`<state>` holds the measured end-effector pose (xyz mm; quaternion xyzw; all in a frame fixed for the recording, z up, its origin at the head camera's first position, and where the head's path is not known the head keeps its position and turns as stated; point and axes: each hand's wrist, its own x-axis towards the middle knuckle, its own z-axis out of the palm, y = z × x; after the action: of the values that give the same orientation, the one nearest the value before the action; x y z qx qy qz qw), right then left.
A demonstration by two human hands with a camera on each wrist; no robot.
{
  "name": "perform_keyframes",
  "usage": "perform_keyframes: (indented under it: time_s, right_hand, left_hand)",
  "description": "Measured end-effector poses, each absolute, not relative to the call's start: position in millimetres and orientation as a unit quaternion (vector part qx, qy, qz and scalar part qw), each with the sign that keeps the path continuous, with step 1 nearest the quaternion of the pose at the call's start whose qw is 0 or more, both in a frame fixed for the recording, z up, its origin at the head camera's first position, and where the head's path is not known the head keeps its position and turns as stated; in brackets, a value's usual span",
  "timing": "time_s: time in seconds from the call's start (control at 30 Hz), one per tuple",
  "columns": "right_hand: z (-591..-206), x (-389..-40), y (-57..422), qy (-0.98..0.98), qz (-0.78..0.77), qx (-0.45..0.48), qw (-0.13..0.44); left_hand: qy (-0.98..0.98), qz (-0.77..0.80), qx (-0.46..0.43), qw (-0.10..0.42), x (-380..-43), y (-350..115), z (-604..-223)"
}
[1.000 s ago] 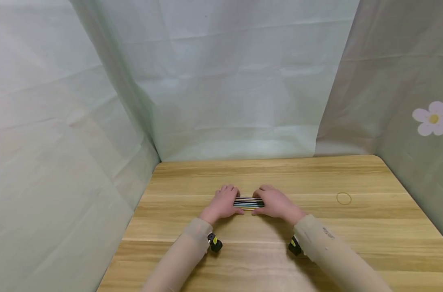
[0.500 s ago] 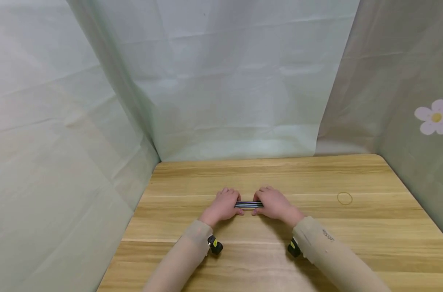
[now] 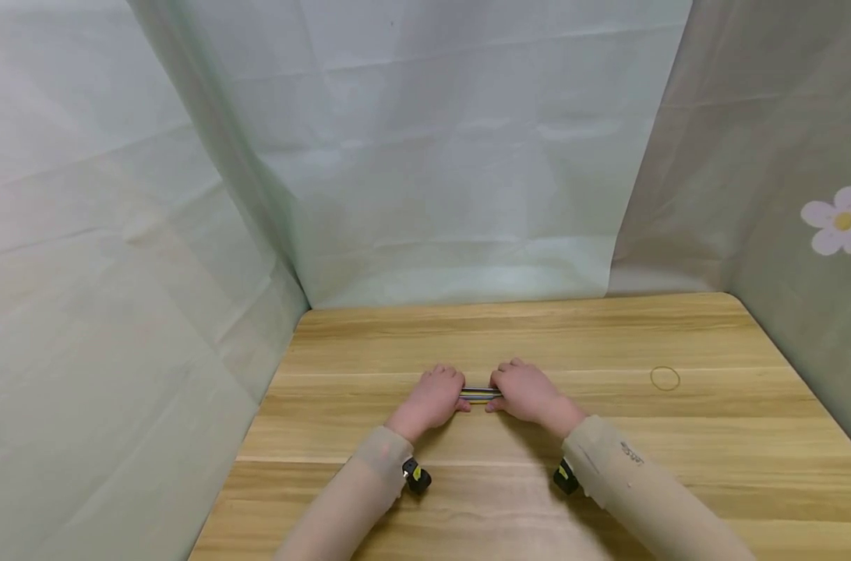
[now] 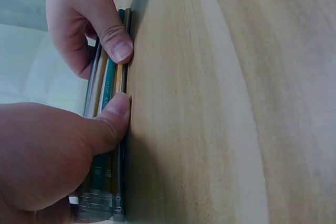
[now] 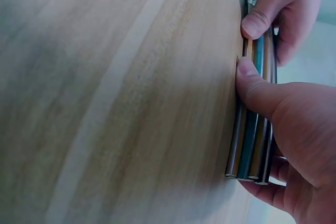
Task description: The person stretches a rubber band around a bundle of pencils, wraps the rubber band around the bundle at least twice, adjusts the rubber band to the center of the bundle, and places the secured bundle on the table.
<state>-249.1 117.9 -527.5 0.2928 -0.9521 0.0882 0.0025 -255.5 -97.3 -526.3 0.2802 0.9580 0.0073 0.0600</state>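
A bundle of several pencils (image 3: 478, 394), lying side by side, spans the gap between my two hands at the middle of the table. Dark, green and yellow-brown barrels show in the left wrist view, where silvery bands circle the near ends of the pencils (image 4: 107, 85). My left hand (image 3: 436, 395) grips the left part of the bundle, its thumb along the near side and its fingers behind. The right hand (image 3: 529, 391) holds the right part in the same way. Flat pencil ends (image 5: 247, 177) stick out below the right palm in the right wrist view. The palms hide much of the bundle.
A thin yellowish rubber band (image 3: 665, 379) lies on the wooden table (image 3: 538, 499) to the right of my hands. Pale cloth walls (image 3: 432, 195) enclose the table's back and sides, and a printed flower (image 3: 843, 221) decorates the right one.
The visible strip of pencils between my hands has grown narrower, and the barrels look more closely packed. My left hand has shifted slightly to the right. The rubber band lies where it was.
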Motion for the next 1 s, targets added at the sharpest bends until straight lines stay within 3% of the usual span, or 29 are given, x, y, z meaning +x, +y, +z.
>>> perform_keyframes:
  time_s: [0.67,1.0]
  right_hand:
    - [-535,-238,112,-0.956,0.032,0.289,0.029]
    - [-530,-235,111,-0.958,0.028,0.276,0.068]
  left_hand:
    - [0.955,-0.019,0.296,0.031,-248,-99,-527]
    - [0.948,-0.023,0.315,-0.038,-250,-96,-526]
